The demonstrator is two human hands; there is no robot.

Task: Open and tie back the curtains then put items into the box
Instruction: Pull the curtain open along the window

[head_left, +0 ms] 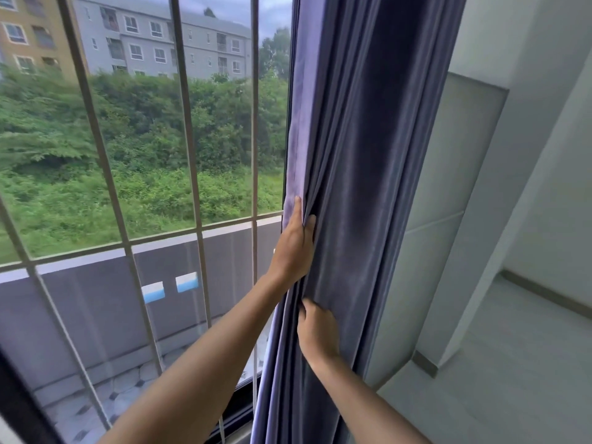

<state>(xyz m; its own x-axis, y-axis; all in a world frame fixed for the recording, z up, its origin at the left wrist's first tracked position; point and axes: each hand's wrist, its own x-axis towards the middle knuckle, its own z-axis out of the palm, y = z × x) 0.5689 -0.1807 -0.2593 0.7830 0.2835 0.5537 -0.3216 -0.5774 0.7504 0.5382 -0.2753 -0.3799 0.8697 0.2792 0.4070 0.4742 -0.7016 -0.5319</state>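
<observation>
Gripping gathered curtain (358,174), left hand (293,245), right hand (317,331)

Probably apartment room: curtain (362,155), barred window (179,123), balcony wall (96,302), residential blocks (153,43) outside.

barred window (189,129), greenery (144,149), grey apartment block (166,43), white wall (544,123)

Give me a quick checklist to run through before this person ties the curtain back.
1. Curtain pulled aside to the right of the window: ok.
2. Folds gathered into one bunch: ok.
3. Left hand on the curtain's edge, fingers against the fabric: ok.
4. Right hand on the bunch lower down: ok.
5. Tie-back band or hook within reach: cannot tell, none in view.
6. Box and items ready: cannot tell, out of view.
</observation>
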